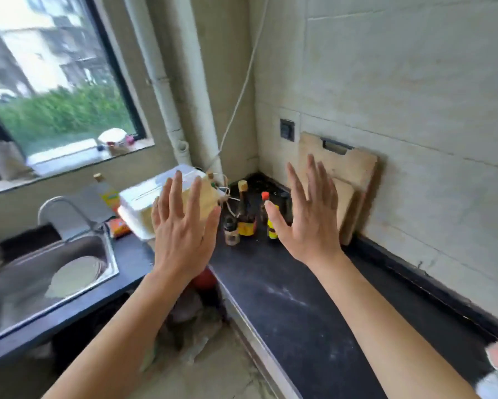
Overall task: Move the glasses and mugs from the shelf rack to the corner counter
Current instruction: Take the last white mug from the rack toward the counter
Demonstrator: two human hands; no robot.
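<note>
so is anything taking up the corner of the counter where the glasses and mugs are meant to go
Yes: a cluster of bottles stands right in the corner, and cutting boards lean on the wall beside it. The counter nearer the person has open space.

Daylight pours in through the window [57, 82] at upper left, its top washed out to near white. The light is soft and even. The pale tiled wall [414, 82] reads bright, and the dark bench [293, 306] carries a dull sheen. Deep shadow sits below the bench beside the sink [17, 283]. Motion blur smears the whole frame, and the bottles [246, 214] and the greenery outside lose their detail. Wide-angle distortion bows the pipe [161, 67] and the window frame. The lower right corner is too blurred to read.
</note>
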